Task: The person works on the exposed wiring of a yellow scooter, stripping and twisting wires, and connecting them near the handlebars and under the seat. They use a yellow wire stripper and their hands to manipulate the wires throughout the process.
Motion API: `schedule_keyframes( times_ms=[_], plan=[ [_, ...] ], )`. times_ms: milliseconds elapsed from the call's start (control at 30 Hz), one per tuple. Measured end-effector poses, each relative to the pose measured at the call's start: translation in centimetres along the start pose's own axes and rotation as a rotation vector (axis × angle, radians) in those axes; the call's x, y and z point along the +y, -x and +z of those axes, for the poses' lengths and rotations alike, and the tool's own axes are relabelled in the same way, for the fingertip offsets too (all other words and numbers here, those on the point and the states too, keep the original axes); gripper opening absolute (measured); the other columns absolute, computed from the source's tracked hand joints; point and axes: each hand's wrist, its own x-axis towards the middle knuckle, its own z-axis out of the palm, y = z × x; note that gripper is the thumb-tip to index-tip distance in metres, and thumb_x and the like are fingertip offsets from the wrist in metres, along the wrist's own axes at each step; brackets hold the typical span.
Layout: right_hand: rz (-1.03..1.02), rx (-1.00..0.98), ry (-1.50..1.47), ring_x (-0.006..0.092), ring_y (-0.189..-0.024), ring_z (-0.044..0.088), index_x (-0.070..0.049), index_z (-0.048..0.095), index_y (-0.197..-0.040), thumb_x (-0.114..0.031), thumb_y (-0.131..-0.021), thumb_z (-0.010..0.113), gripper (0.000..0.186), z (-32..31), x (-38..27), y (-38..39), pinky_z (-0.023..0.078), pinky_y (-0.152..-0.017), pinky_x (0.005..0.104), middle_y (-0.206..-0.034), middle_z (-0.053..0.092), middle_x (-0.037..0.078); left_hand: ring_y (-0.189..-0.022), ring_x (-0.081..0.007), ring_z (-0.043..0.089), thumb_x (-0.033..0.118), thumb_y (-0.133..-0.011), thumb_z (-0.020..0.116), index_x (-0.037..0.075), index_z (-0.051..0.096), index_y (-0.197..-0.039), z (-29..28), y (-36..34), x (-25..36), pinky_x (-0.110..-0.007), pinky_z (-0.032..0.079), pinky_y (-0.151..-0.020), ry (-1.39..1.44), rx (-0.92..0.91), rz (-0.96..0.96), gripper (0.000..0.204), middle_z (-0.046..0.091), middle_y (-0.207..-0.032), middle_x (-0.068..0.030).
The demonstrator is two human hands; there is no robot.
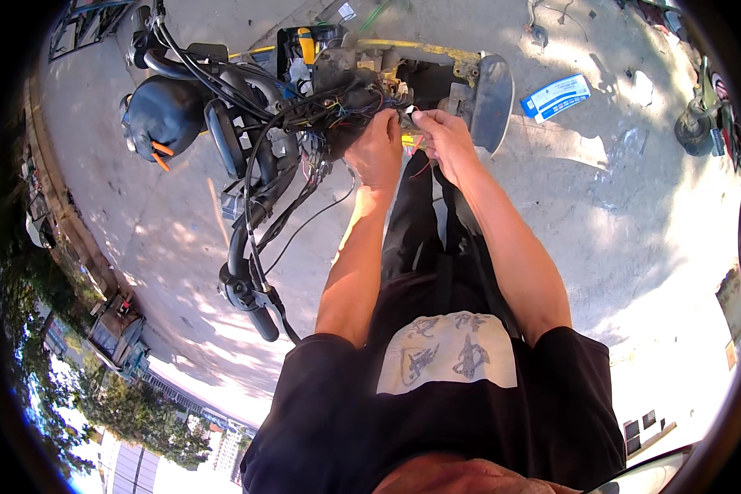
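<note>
My left hand (375, 152) is at the tangle of thin coloured wires (342, 107) on the partly dismantled scooter body (337, 70), its fingers bent and their tips partly hidden. My right hand (445, 140) pinches a small pale piece (412, 111), apparently a connector on a wire, just right of my left fingertips. Red and yellow wires hang below my fingers. Black cables run from the bundle along the handlebar (240, 251) at the left. A dark plate (494, 99) forms the scooter's right end, beside my right hand.
A black rounded housing (160, 115) with orange pieces is at upper left. A yellow tool (307, 45) sits in a black tray behind the wiring. A blue-and-white package (556, 97) lies on the concrete (617, 230). Dark clutter (696, 128) is at far right, a kerb (78, 247) at left.
</note>
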Motion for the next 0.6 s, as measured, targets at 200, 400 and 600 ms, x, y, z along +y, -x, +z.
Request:
schedule_keyframes(
  times_ms=[200, 400, 600],
  plan=[
    [-0.038, -0.049, 0.147, 0.0114, -0.065, 0.054, 0.0, 0.075, -0.104, -0.031, -0.096, 0.073, 0.032, 1.4, 0.9, -2.3, 0.043, -0.055, 0.0308, -0.082, 0.066, 0.003, -0.071, -0.0266, 0.075, 0.018, -0.093, 0.077, 0.015, 0.076, -0.105, -1.4, 1.1, 0.5, -0.036, 0.055, -0.063, 0.045, -0.051, -0.071, 0.012, 0.077, -0.082, -0.0075],
    [0.057, -0.117, -0.085, 0.0027, -0.06, 0.037, -0.004, 0.068, -0.099, -0.016, -0.102, 0.068, 0.013, 1.5, 0.3, -1.6, 0.028, -0.051, 0.0226, -0.072, 0.046, -0.008, -0.058, -0.0187, 0.065, 0.022, -0.096, 0.074, 0.005, 0.075, -0.104, -2.2, 1.4, 1.4, -0.034, 0.051, -0.058, 0.319, -0.021, -0.448, 0.019, 0.07, -0.072, -0.0051],
    [0.085, -0.147, -0.071, 0.0029, -0.061, 0.036, -0.004, 0.067, -0.101, -0.017, -0.102, 0.069, 0.013, 1.1, -0.3, -1.4, 0.028, -0.052, 0.0223, -0.073, 0.044, -0.008, -0.05, -0.0093, 0.051, 0.021, -0.099, 0.072, -0.001, 0.074, -0.1, -3.8, 0.3, 2.9, -0.026, 0.034, -0.046, 0.929, -0.191, -1.025, 0.023, 0.065, -0.07, -0.0037]
  ],
)
